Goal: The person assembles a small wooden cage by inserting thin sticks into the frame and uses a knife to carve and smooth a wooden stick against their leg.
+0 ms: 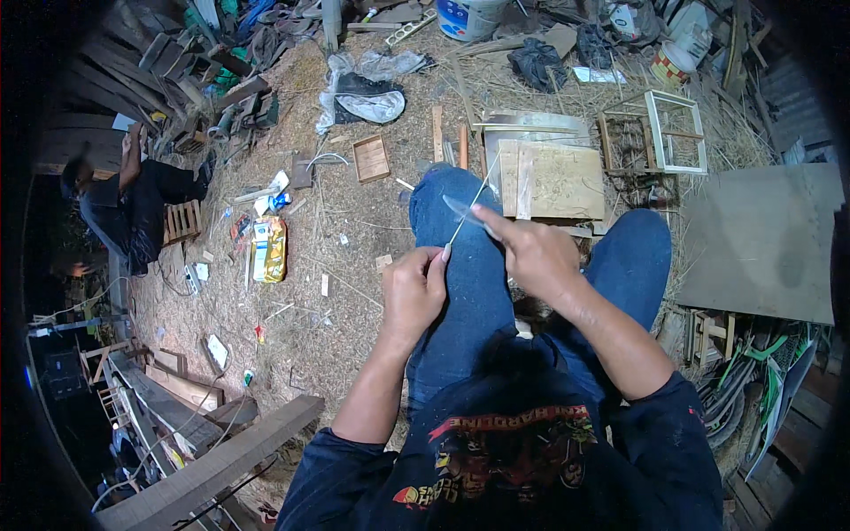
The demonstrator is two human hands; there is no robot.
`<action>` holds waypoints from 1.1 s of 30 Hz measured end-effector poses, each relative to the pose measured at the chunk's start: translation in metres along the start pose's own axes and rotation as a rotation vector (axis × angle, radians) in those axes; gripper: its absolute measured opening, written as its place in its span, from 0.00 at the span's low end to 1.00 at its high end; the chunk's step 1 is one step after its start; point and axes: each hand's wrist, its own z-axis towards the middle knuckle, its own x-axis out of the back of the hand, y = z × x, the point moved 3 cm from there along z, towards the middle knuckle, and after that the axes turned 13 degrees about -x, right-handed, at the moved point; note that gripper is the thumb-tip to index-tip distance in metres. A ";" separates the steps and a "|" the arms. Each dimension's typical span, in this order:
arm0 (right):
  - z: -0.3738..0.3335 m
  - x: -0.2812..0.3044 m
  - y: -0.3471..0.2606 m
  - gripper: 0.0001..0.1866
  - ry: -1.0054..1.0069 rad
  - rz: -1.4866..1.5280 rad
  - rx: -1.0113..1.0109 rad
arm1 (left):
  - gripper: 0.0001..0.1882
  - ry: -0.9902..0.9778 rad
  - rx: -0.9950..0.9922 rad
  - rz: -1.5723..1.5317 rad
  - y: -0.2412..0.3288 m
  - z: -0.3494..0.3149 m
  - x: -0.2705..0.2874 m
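Over my left knee, my left hand (413,290) pinches the near end of a thin pale strip (488,173), which looks like split bamboo or wood. The strip slants up and away to the right, past the knee. My right hand (538,257) is closed round a knife, its handle mostly hidden in the fist. The knife's blade (457,208) points left and crosses the strip above the denim, a short way beyond my left fingertips. My right index finger reaches forward along the knife. Both my forearms rise from the lower edge.
Ahead lie a wooden board (562,181), a small open wooden box (371,159) and a white-edged frame (677,133). A yellow package (269,250) rests on the littered ground. Another person (124,203) sits at far left. A timber beam (221,460) crosses the lower left; a large panel (761,239) stands right.
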 end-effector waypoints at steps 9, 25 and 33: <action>0.000 -0.005 0.003 0.32 0.053 0.016 0.019 | 0.08 0.009 -0.060 0.017 0.003 0.003 -0.002; -0.015 -0.011 -0.009 0.28 0.010 0.094 0.110 | 0.07 -0.012 -0.115 0.040 0.003 0.003 -0.001; -0.011 -0.009 -0.004 0.30 0.027 0.048 0.045 | 0.03 0.097 -0.144 0.073 -0.006 -0.042 0.011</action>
